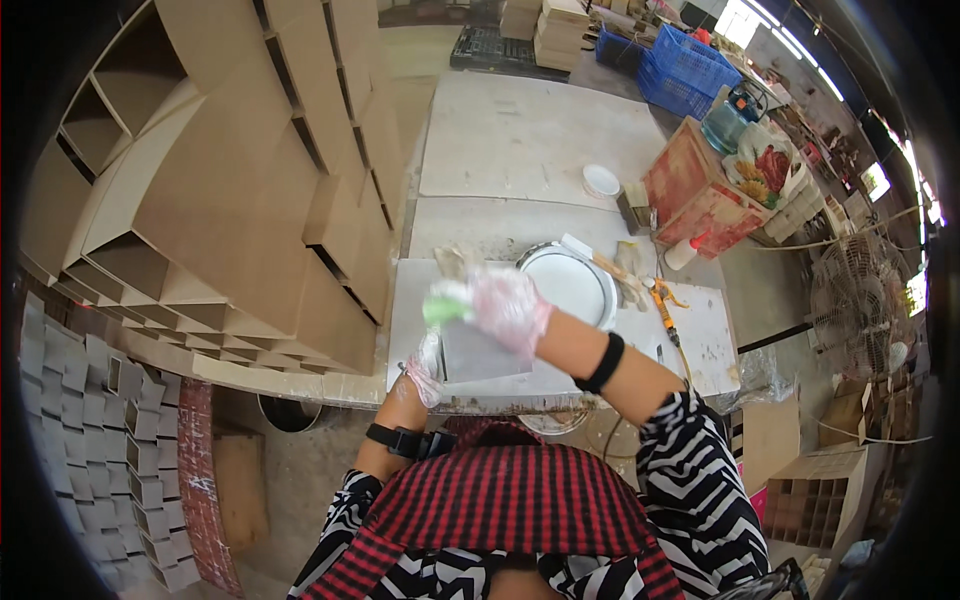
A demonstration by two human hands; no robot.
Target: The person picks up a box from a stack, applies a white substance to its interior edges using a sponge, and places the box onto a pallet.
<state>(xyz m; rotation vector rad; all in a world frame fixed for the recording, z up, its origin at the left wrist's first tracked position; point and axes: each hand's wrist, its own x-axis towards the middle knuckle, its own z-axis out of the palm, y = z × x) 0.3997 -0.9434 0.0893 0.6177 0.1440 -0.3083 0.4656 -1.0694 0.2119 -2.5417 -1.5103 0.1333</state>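
My right hand (508,312), in a pale, white-smeared glove, is closed on a light green, sponge-like piece (448,303). Motion blurs both. Below that hand, a flat grey panel (485,358) lies near the worktable's front edge. My left hand (425,368), gloved and coated with white, is at the panel's left side; blur and its angle hide how its fingers are set. Just right of my right hand stands a round tub of white liquid (572,288). A brush with a wooden handle (605,264) rests across the tub's rim.
Brown cardboard compartment boxes (240,200) are stacked high on the left. An orange spray gun (664,305) with a hose and a white bottle with a red tip (684,252) occupy the right. Behind are a small white bowl (601,181) and a red-stained crate (700,185).
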